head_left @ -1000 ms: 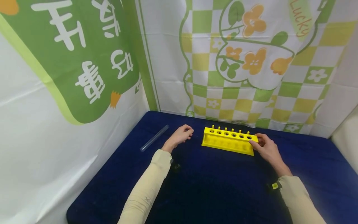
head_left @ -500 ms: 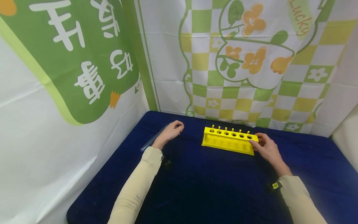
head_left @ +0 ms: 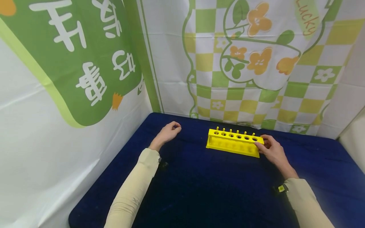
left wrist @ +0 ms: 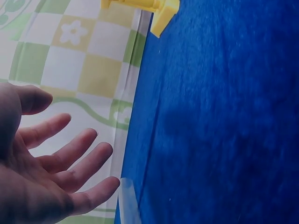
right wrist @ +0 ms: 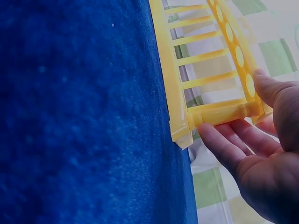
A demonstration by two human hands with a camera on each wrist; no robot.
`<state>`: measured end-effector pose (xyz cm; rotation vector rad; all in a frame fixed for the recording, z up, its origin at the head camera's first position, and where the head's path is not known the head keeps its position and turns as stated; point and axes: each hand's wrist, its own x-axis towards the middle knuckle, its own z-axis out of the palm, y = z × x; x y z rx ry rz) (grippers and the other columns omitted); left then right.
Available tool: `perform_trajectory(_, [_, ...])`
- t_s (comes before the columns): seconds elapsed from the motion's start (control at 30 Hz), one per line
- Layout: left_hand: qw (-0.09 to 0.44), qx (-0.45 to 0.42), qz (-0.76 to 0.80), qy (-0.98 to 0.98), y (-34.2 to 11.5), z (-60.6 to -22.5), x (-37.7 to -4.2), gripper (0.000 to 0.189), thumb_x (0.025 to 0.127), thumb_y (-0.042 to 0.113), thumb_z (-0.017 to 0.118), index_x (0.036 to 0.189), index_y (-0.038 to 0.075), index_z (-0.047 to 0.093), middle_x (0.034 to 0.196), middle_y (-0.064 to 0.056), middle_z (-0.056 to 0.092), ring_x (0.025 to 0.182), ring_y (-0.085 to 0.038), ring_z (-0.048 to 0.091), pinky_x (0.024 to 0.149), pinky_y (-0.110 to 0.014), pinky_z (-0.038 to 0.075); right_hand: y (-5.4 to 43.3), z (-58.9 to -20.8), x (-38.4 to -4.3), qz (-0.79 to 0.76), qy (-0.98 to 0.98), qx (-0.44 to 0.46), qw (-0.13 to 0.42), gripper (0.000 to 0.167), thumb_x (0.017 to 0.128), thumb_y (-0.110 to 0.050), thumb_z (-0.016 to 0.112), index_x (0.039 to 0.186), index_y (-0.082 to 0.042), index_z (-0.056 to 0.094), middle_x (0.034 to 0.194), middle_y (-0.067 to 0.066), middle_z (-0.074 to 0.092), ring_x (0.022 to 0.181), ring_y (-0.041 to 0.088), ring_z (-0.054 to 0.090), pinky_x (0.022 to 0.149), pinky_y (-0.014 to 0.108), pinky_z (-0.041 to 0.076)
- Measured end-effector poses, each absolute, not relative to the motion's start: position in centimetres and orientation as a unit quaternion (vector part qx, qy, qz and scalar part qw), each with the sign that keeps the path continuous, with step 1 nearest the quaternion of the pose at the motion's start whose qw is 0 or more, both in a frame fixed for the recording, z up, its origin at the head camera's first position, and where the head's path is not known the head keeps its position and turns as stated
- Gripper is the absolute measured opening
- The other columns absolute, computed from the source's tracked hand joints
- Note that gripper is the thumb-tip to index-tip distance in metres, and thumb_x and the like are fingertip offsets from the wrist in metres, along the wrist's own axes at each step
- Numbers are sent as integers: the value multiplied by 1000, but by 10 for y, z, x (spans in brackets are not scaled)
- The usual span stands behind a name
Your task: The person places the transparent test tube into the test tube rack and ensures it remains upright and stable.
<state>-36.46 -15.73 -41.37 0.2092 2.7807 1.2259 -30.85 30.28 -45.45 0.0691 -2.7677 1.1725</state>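
Observation:
A yellow test tube rack [head_left: 232,147] with a row of holes and upright pegs stands on the dark blue table. My right hand [head_left: 273,152] grips its right end. In the right wrist view, the thumb lies at the top bar with its holes and the fingers [right wrist: 224,144] touch the end post. To the left, my left hand [head_left: 168,132] hovers with loosely bent fingers and holds nothing. A clear test tube [left wrist: 128,200] shows in the left wrist view beside the little finger; whether they touch I cannot tell. In the head view the left hand and forearm hide it.
The dark blue cloth-covered table [head_left: 199,186] meets a white and green patterned curtain [head_left: 205,69] at the back. Another curtain with large white characters [head_left: 68,95] hangs along the left edge.
My left hand has moved left, from between the tube and the rack to over the clear test tube, covering it in the head view. The right hand and the rack stay put.

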Motion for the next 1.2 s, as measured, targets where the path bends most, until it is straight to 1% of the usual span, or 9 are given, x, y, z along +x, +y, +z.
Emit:
perform_trajectory(0.17, [51, 63, 399, 913, -166, -412, -364, 40, 102, 41, 47, 135, 18, 52, 133, -11, 56, 117, -32, 57, 98, -50, 47, 302, -454, -309, 392, -917, 23, 69, 75, 95, -54, 55, 144, 0, 37, 121, 29, 57, 105, 40, 61, 76, 37, 60])
perform_trajectory(0.33, [49, 55, 388, 919, -175, -410, -365, 41, 102, 42, 46, 135, 19, 52, 135, -12, 56, 120, -33, 56, 98, -52, 47, 301, -454, -309, 392, -917, 18, 71, 74, 95, -53, 55, 143, -1, 38, 121, 29, 57, 106, 41, 61, 77, 38, 60])
perform_trajectory(0.47, [47, 49, 377, 924, -182, -411, -365, 40, 103, 41, 45, 136, 19, 51, 138, -14, 55, 121, -34, 56, 99, -52, 47, 301, -454, -308, 388, -919, 16, 71, 74, 95, -54, 55, 144, -2, 38, 122, 29, 56, 107, 40, 60, 79, 42, 60])
perform_trajectory(0.57, [49, 44, 378, 924, -186, -413, -365, 41, 103, 41, 45, 136, 18, 51, 137, -13, 55, 121, -33, 56, 98, -52, 47, 302, -454, -308, 385, -920, 18, 71, 75, 95, -55, 54, 144, -1, 38, 124, 29, 56, 108, 41, 59, 82, 45, 59])
perform_trajectory(0.73, [46, 37, 380, 923, -192, -417, -366, 41, 102, 41, 46, 135, 18, 51, 137, -12, 54, 121, -32, 56, 98, -51, 47, 302, -454, -308, 385, -920, 18, 73, 76, 94, -56, 54, 145, -2, 38, 125, 30, 54, 110, 43, 59, 83, 47, 58])
perform_trajectory(0.87, [41, 29, 379, 924, -194, -419, -367, 38, 102, 41, 47, 132, 18, 52, 134, -11, 56, 117, -30, 57, 96, -49, 47, 302, -453, -308, 385, -920, 18, 76, 77, 94, -57, 54, 145, -2, 38, 125, 29, 54, 111, 43, 59, 83, 48, 58])
perform_trajectory(1.03, [34, 19, 361, 932, -197, -422, -366, 41, 101, 46, 47, 130, 17, 51, 126, -11, 58, 107, -29, 58, 91, -46, 48, 302, -453, -308, 386, -919, 20, 76, 77, 94, -56, 55, 145, -2, 38, 125, 30, 54, 110, 43, 59, 83, 48, 58])
perform_trajectory(1.2, [21, 18, 330, 944, -200, -425, -367, 46, 100, 48, 46, 131, 14, 51, 126, -14, 60, 109, -30, 60, 92, -47, 49, 302, -453, -308, 387, -919, 19, 73, 76, 94, -56, 55, 145, -2, 38, 126, 30, 54, 111, 44, 59, 83, 48, 58])
